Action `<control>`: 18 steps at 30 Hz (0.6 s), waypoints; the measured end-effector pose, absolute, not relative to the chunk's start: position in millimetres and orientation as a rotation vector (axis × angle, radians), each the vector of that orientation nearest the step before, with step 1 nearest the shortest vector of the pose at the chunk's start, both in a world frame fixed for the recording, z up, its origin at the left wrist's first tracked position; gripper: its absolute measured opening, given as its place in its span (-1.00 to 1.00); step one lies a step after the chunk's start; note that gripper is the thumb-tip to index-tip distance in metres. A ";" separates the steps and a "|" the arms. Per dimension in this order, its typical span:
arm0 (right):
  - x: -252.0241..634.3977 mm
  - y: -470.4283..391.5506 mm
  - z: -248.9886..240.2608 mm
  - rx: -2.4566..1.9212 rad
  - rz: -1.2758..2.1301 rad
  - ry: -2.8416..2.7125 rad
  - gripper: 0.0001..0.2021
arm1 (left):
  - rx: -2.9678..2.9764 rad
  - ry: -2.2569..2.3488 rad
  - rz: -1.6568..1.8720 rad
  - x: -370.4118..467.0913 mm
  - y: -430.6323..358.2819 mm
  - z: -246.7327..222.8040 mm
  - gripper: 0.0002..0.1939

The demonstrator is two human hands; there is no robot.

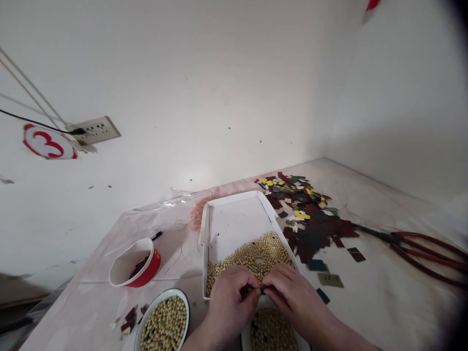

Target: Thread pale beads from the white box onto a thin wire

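Observation:
My left hand (234, 297) and my right hand (292, 297) meet over the near edge of a white tray (234, 214). Thumb and forefinger are pinched on each, tip to tip, around a tiny dark bit that I cannot make out. Pale yellow round beans (252, 253) cover the tray's near part, with a few dark ones among them. Below my hands is a bowl of beans (272, 331), partly hidden by them. Another white enamel bowl (187, 312) full of beans stands to the left.
A red and white paper tub (148, 273) holds dark red pieces, with a black marker (157, 236) behind it. Coppery wire (198, 213) lies beside the tray. Right of it are a pile of coloured scraps (314, 229), a marked tag (330, 280) and red-handled scissors (424, 248).

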State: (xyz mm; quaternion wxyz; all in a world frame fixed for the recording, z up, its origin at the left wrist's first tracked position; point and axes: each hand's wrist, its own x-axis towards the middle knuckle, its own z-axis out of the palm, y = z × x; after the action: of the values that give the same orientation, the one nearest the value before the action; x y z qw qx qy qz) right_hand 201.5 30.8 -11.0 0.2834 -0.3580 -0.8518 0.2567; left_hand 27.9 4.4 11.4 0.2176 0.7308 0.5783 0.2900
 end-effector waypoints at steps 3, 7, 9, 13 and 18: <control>201.5 30.8 -10.3 -0.950 0.689 -2.282 -0.89 | 2.013 1.619 0.795 27.6 4.7 11.5 -0.87; 201.7 31.0 -10.7 -0.911 0.687 -2.271 -0.85 | 1.981 1.632 0.800 27.3 4.3 13.6 -0.88; 202.3 31.7 -11.3 -0.899 0.674 -2.265 -0.84 | 1.969 1.638 0.806 27.0 4.2 14.6 -0.88; 205.4 34.9 -14.1 -0.959 0.500 -2.244 -0.86 | 1.914 1.680 0.819 26.0 4.3 14.8 -0.88; 208.2 38.2 -18.8 -1.144 0.295 -2.261 -0.94 | 1.889 1.722 0.813 26.2 4.1 14.7 -0.90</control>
State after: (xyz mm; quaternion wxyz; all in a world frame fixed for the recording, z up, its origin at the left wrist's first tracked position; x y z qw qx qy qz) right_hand 208.2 38.2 -18.8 0.2910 -0.4292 -0.8479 0.1106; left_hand 26.2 4.1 14.7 0.2276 0.6859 0.6251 0.2950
